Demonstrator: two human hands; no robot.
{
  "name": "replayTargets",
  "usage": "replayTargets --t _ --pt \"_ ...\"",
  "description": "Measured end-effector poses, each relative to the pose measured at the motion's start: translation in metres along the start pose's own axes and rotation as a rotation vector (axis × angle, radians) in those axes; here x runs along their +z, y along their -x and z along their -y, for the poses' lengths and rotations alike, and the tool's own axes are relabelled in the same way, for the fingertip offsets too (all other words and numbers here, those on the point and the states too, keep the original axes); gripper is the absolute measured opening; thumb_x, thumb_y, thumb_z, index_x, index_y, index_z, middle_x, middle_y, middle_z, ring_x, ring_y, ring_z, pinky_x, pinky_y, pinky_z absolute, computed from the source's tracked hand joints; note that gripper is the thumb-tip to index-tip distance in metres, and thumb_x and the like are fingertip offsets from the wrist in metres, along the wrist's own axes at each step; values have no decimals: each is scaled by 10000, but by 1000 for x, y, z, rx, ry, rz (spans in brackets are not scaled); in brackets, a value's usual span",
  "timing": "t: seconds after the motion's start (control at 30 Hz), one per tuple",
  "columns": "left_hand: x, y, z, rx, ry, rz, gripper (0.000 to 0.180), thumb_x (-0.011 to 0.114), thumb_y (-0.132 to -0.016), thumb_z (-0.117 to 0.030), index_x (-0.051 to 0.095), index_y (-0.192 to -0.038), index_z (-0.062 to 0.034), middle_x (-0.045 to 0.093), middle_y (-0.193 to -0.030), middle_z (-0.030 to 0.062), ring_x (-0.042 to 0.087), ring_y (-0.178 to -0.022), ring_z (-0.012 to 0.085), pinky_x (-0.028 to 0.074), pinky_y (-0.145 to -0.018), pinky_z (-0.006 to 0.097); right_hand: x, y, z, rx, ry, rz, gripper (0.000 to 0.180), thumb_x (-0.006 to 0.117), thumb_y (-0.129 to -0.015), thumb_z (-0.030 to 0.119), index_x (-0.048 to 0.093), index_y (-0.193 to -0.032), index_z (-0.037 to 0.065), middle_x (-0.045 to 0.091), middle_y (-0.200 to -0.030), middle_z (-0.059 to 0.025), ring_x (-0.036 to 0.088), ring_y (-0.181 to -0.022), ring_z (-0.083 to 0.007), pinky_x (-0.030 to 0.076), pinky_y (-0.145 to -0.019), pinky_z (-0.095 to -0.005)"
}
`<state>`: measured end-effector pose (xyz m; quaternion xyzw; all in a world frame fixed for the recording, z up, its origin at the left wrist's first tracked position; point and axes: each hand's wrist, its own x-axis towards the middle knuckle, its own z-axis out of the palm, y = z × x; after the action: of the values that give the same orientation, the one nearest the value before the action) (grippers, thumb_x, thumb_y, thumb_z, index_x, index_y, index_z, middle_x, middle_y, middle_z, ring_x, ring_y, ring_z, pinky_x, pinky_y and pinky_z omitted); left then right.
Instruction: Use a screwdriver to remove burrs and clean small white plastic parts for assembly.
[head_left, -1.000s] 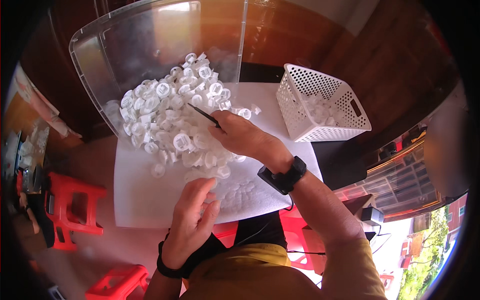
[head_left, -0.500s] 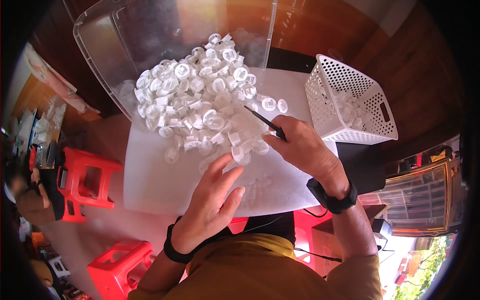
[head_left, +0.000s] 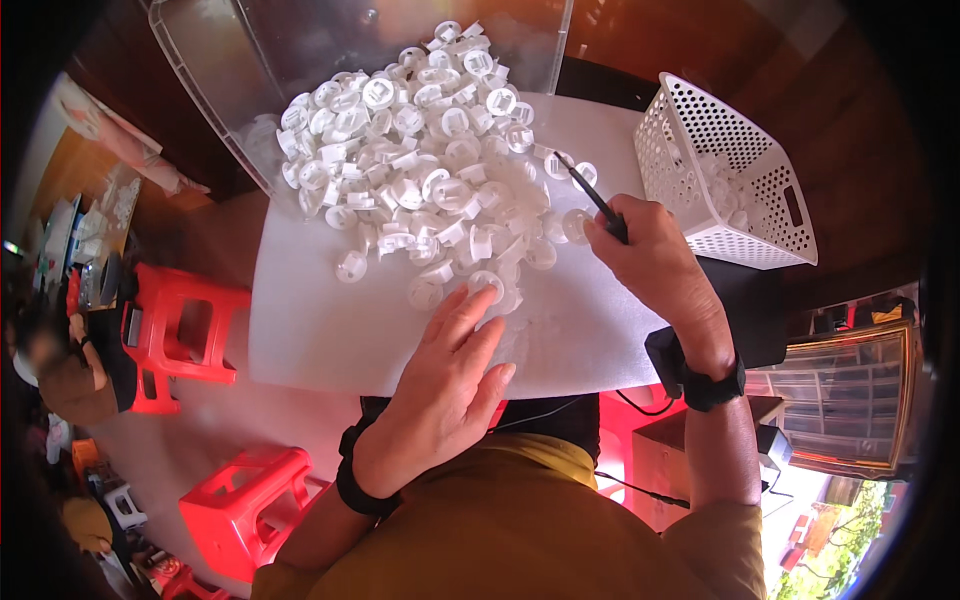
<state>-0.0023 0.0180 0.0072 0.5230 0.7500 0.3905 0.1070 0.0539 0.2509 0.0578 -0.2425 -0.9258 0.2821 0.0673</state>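
A large heap of white round plastic parts point(head_left: 420, 170), with discs and square raised sockets, covers the far half of the pale table point(head_left: 320, 330). My left hand point(head_left: 445, 390) is at the near edge of the heap, fingers apart. Its fingertips rest on or just over one round part point(head_left: 486, 287); exact contact is hard to tell. To the right of the heap, my right hand point(head_left: 655, 255) is closed around a slim black tool point(head_left: 600, 203) with a thin straight shaft, like a screwdriver. Its tip points up and left toward loose parts point(head_left: 557, 166) beside the heap.
A white perforated basket point(head_left: 740, 235) with some white parts inside stands at the right. Behind the heap is a clear plastic bin point(head_left: 330, 30). Red stools point(head_left: 190, 320) stand on the floor at left, with another person point(head_left: 75, 370) beyond.
My right hand has moved right with the black tool, away from the heap. My left hand has shifted slightly right, its fingers now over a part. The whole view has tilted a little.
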Motion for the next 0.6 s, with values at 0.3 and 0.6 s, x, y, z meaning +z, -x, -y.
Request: replayTargets --t 0.3,0.6 --pt "9 -3 2 -30 44 -123 366 557 -903 -116 501 -1171 127 421 -1261 207 467 -1090 338 399 -940 417 7 52 2 285 -618 117 242 625 -890 233 603 -809 6 493 -575 32 426 -480 -26 340 -431 -220" --pt "16 -6 6 -62 22 -184 292 563 -897 -75 545 -1126 105 446 -1243 191 494 -1088 312 438 -895 389 25 62 -4 322 -901 153 196 613 -909 195 617 -855 7 525 -593 25 451 -484 -22 349 -428 -197"
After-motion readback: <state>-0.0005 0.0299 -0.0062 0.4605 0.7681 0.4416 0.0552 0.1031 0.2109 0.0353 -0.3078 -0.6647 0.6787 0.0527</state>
